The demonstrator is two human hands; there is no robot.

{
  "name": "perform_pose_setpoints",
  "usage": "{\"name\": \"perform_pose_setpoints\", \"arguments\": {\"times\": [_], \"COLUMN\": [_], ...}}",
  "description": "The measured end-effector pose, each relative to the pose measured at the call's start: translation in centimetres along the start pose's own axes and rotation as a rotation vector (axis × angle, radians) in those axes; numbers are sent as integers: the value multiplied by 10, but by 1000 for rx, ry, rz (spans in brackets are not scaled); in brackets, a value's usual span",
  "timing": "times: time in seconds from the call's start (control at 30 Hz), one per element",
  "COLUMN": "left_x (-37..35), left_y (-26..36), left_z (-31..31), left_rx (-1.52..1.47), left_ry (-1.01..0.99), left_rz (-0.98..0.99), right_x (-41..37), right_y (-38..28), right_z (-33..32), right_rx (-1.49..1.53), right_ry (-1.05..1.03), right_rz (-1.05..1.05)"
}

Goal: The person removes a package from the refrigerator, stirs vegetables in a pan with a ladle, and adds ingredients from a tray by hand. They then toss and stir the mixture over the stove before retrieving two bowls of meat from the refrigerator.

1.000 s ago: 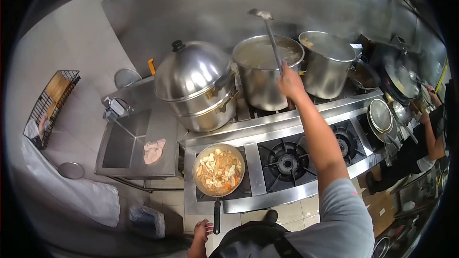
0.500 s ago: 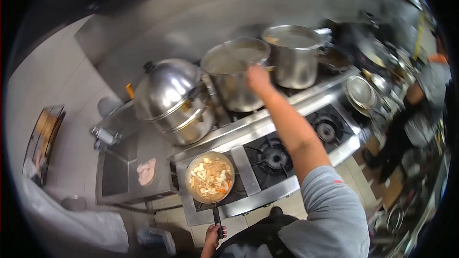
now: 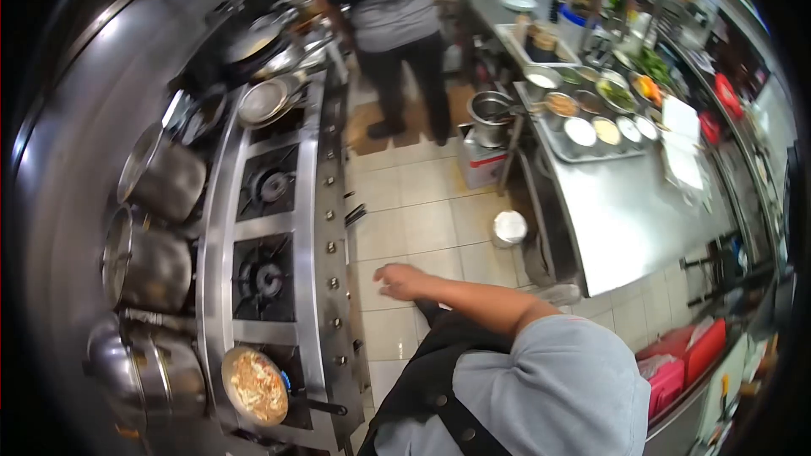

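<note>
Your right hand hangs over the floor tiles just beside the stove front, fingers loosely spread & holding nothing (left hand's out of view). The frying pan w/ food sits on the nearest burner, well apart from that hand. Another person stands at the stove's far end.

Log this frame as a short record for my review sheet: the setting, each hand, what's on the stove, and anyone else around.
setting: commercial kitchen, stove on the left, steel prep counter on the right
right hand: open, holding nothing, over the tiled floor beside the stove front
left hand: not in view
on stove: frying pan with food on the nearest burner; steamer, near stock pot, far stock pot along the back
other person: co-worker standing at the aisle's far end
</note>
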State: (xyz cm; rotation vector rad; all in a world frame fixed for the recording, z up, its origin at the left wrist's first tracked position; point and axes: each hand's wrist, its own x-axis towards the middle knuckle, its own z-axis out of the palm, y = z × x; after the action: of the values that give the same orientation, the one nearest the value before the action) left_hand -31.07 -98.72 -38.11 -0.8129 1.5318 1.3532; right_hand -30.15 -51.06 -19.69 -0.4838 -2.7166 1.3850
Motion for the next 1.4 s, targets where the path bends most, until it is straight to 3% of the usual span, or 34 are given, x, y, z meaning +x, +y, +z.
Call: {"name": "perform_pose_setpoints", "arguments": {"times": [0.07,0.17,0.3,0.4,0.53,0.63,0.7,0.73,0.8,0.93,1.0,1.1,1.17,1.3,1.4], "left_x": [-1,2,3,-4,-13,-28,-38,-42,-60,-99,-104,-104,-92,-112,-108], "left_y": [-5,-1,15,20,5,-16,-29,-37,-51,-64,-71,-74,-77,-62,-61], "left_z": [14,39,90,138,196,228,244,249,262,276,268,254,242,272,281], "left_rx": [213,433,570,593,577,643,719,740,752,848,876,900,1066,1049,790], "left_ry": [-28,-64,-81,-61,1,46,51,26,10,37,56,66,-13,61,72], "left_rz": [4,59,173,227,217,207,208,226,239,261,266,255,372,343,268], "right_x": [-55,-128,-186,-204,-197,-181,-173,-171,-164,-158,-165,-163,-162,-167,-174], "right_y": [25,64,113,131,190,227,256,267,281,304,286,315,325,327,324], "right_z": [-59,-143,-257,-352,-457,-503,-521,-526,-537,-546,-548,-547,-545,-543,-546], "right_rx": [17,-17,-244,-343,-460,-618,-694,-683,-696,-714,-597,-701,-711,-717,-651], "right_ry": [100,297,734,850,880,719,557,547,302,248,202,239,284,384,487], "right_rz": [231,362,235,353,395,471,356,356,411,289,393,294,273,192,29]}}
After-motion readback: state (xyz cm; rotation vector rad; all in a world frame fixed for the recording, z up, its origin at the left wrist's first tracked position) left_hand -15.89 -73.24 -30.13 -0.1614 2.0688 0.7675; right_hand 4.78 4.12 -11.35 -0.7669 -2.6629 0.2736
